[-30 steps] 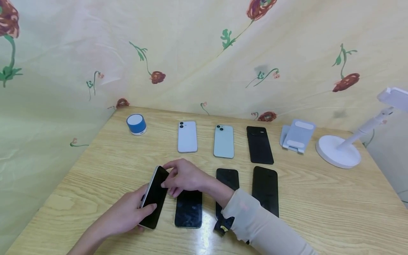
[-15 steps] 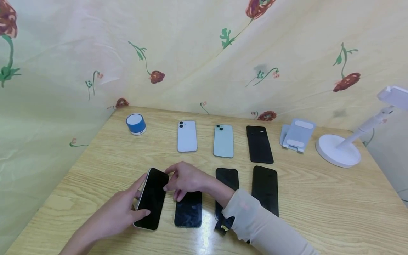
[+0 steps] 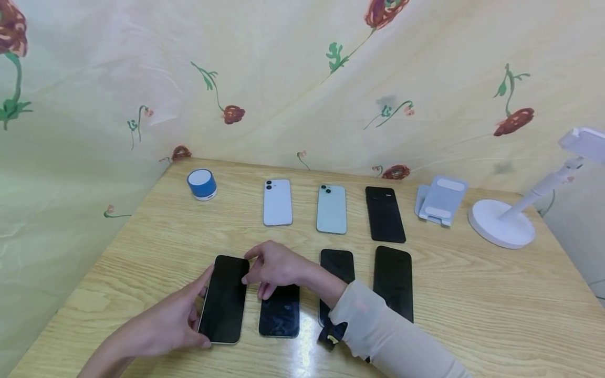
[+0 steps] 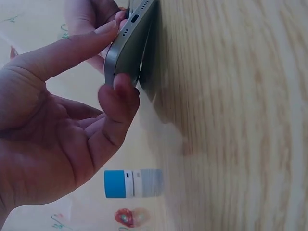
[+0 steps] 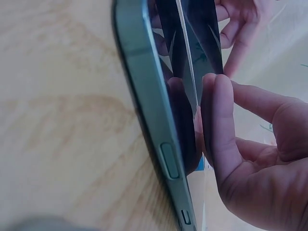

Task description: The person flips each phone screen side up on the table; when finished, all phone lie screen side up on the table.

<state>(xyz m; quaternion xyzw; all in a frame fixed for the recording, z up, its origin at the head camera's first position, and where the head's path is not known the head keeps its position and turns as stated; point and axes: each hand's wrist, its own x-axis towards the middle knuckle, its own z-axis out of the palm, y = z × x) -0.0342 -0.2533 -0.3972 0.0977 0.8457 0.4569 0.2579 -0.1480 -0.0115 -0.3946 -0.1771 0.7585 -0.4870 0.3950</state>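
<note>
A black-screened smartphone (image 3: 223,302) is at the front left, screen up. My left hand (image 3: 160,323) grips its left edge, thumb at the lower corner and fingers along the side. In the left wrist view the smartphone (image 4: 130,53) leans slightly off the wood, one long edge higher. At the upper right corner, my right hand (image 3: 279,265) holds the same phone between index finger and thumb. Its other fingers hang over a second dark phone (image 3: 279,315), whose top they hide. In the right wrist view that phone's greenish edge (image 5: 149,86) fills the foreground.
Two more dark phones (image 3: 394,283) (image 3: 336,262) lie to the right, one partly under the right forearm. Behind are a lilac phone (image 3: 278,205), a mint phone (image 3: 332,210) and a black phone (image 3: 385,215). A blue speaker (image 3: 202,185), phone stand (image 3: 443,200) and white lamp-like stand (image 3: 502,224) stand farther back.
The held smartphone has come down from a raised tilt to nearly flat, its top swinging left. My left thumb has slid from the screen to the lower edge. The right hand barely moved.
</note>
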